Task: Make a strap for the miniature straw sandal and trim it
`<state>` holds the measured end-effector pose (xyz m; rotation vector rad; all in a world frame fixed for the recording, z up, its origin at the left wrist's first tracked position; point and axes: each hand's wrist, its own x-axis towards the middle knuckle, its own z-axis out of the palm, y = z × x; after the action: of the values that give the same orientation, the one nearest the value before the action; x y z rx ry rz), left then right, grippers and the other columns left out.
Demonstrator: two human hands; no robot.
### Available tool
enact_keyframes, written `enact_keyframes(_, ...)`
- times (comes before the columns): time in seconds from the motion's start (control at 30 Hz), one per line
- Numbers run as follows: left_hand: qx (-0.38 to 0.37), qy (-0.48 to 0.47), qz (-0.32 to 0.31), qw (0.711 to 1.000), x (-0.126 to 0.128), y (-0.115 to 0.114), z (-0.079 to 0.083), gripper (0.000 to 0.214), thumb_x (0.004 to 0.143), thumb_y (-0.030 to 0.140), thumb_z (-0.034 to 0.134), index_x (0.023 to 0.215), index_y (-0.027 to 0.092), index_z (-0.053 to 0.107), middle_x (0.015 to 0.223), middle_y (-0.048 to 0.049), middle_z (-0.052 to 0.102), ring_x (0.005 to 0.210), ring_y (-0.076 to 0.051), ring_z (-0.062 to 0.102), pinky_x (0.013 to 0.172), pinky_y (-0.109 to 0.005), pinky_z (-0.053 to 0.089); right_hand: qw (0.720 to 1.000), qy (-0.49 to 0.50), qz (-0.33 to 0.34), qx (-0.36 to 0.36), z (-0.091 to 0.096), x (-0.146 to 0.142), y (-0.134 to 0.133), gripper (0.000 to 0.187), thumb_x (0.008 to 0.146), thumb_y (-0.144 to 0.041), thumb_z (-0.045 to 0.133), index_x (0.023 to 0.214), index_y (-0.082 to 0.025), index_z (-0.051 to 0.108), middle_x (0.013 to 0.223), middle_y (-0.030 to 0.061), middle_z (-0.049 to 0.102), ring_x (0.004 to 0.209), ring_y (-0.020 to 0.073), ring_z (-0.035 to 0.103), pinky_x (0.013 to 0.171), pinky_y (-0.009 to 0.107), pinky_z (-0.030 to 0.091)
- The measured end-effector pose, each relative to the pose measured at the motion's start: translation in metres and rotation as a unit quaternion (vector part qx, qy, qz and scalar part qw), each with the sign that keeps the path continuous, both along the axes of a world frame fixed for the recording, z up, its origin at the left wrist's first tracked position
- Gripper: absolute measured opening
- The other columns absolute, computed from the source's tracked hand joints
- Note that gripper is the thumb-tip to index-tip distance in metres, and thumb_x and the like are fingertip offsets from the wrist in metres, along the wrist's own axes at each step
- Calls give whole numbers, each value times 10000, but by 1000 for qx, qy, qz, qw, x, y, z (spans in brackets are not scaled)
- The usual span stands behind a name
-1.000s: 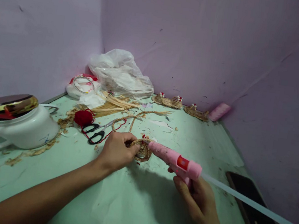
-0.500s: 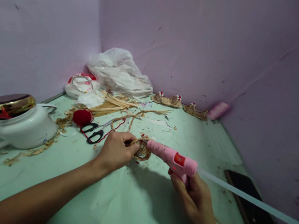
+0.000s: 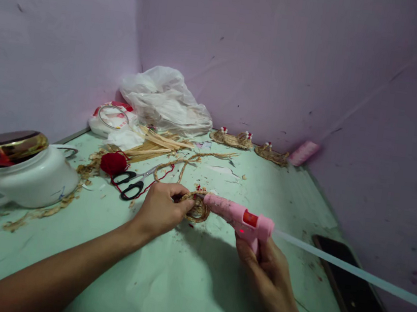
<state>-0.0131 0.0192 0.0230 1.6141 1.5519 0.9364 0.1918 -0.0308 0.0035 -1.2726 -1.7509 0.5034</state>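
My left hand [image 3: 161,207] is closed, pinching a small coil of brown jute rope [image 3: 197,210] that lies on the green table [image 3: 161,283]. My right hand [image 3: 266,268] grips the handle of a pink glue gun [image 3: 240,218]. The gun's nozzle touches the coil's right edge, and a clear glue stick [image 3: 350,272] juts out of the gun's back to the right. A loose rope tail [image 3: 184,165] runs away from the coil toward the back.
Black-handled scissors [image 3: 131,184], a red yarn ball [image 3: 113,163] and straw strips [image 3: 156,146] lie behind my left hand. A white pot with a gold lid [image 3: 18,167] stands at the left. A plastic bag [image 3: 165,100], small woven pieces [image 3: 234,139] and a pink spool [image 3: 304,153] line the wall. A dark phone [image 3: 358,298] lies at the right.
The glue gun and my right hand have shifted slightly left and nearer the coil. My left hand keeps its pinch on the coil.
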Motion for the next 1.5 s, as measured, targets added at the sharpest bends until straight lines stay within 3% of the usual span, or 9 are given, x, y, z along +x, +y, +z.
enact_keyframes(0.2, 13, -16, 7, 1000, 0, 1, 1, 161, 643, 243, 563, 617, 130, 674, 558, -6, 627, 549, -132, 544, 501, -206, 393, 998, -46, -4, 44, -3, -2, -4, 92, 829, -230, 477, 874, -191, 547, 555, -38, 487, 434, 98, 433, 389, 189, 362)
enact_keyframes(0.33, 13, -25, 8, 1000, 0, 1, -1, 154, 637, 236, 569, 564, 129, 653, 513, -2, 600, 515, -123, 519, 469, -204, 369, 987, -115, 52, 97, -2, -3, -7, 283, 821, -157, 462, 1096, -195, 512, 875, 50, 657, 688, 143, 622, 598, 217, 483)
enact_keyframes(0.63, 6, -35, 2, 999, -1, 2, -7, 151, 644, 236, 564, 570, 139, 653, 527, -2, 624, 523, -135, 550, 473, -211, 397, 951, -222, 44, 209, -7, -2, -5, 375, 813, -166, 462, 1186, -202, 478, 1001, 89, 678, 794, 204, 653, 655, 295, 486)
enact_keyframes(0.7, 17, -29, 2, 999, -1, 2, -6, 156, 646, 238, 563, 564, 139, 653, 521, 1, 620, 523, -132, 545, 473, -208, 394, 966, -184, 49, 175, -7, -3, -6, 357, 814, -171, 465, 1168, -206, 498, 996, 82, 676, 783, 197, 650, 650, 288, 491)
enact_keyframes(0.83, 23, -7, 3, 1000, -2, 1, -3, 154, 644, 239, 568, 600, 140, 678, 549, -4, 641, 552, -140, 563, 504, -215, 416, 1000, -25, 9, -7, -4, -6, -8, 220, 842, -251, 456, 1011, -186, 579, 792, 45, 661, 616, 151, 604, 523, 235, 474)
enact_keyframes(0.97, 17, 6, 7, 1000, -2, 0, -2, 180, 654, 260, 570, 651, 139, 704, 578, -16, 663, 573, -156, 590, 517, -225, 436, 984, 102, 3, -148, -4, -10, -6, 260, 844, -386, 458, 834, -166, 596, 527, -27, 510, 436, 105, 458, 394, 200, 374)
enact_keyframes(1.07, 11, 5, 12, 1000, -2, -1, -3, 191, 652, 265, 574, 675, 134, 713, 589, -22, 670, 572, -158, 596, 521, -229, 441, 972, 154, 9, -177, -5, -15, -6, 288, 854, -405, 432, 814, -158, 575, 474, -43, 461, 399, 97, 420, 368, 194, 349)
enact_keyframes(1.33, -37, -40, 19, 998, -2, 6, -3, 156, 611, 248, 598, 609, 113, 677, 553, -20, 642, 516, -126, 542, 481, -213, 396, 999, -28, 1, 45, -3, -11, -15, 332, 809, -187, 507, 1138, -229, 531, 951, 57, 651, 709, 169, 615, 549, 234, 475)
enact_keyframes(1.5, -45, -35, 31, 998, -5, 12, -5, 181, 593, 282, 616, 575, 108, 662, 511, -15, 600, 473, -113, 495, 442, -212, 351, 996, -9, -59, 69, 7, -1, -10, 262, 806, -199, 511, 1063, -212, 562, 664, 1, 584, 443, 112, 458, 389, 220, 381)
